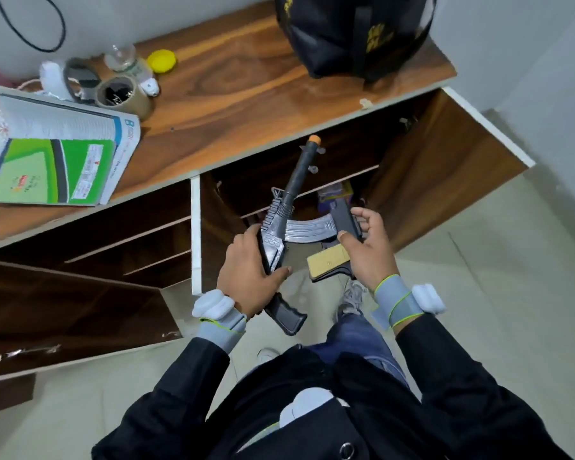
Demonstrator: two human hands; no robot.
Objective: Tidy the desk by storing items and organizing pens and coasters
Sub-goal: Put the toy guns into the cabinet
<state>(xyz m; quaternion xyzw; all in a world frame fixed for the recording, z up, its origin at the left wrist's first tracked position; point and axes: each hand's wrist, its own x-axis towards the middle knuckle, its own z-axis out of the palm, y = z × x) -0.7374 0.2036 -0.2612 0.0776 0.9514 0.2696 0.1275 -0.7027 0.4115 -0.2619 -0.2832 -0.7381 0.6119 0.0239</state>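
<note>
I hold two toy guns in front of the open cabinet (312, 180) under the wooden desk (233, 94). My left hand (249, 273) grips a grey and black toy rifle (289, 194) by its body; its orange-tipped barrel points up toward the desk edge, and its curved magazine sticks out to the right. My right hand (367, 250) holds a black toy pistol (344, 217) with a tan grip panel (327, 260), fingers curled around its top. Both toys sit just outside the cabinet's shelf opening.
On the desk lie an open book and a green booklet (54, 167), tape rolls (123, 94), a small bottle (123, 58), a yellow lid (161, 60) and a black bag (352, 31). Cabinet doors (445, 161) stand open on both sides. A purple item (334, 194) lies inside the cabinet.
</note>
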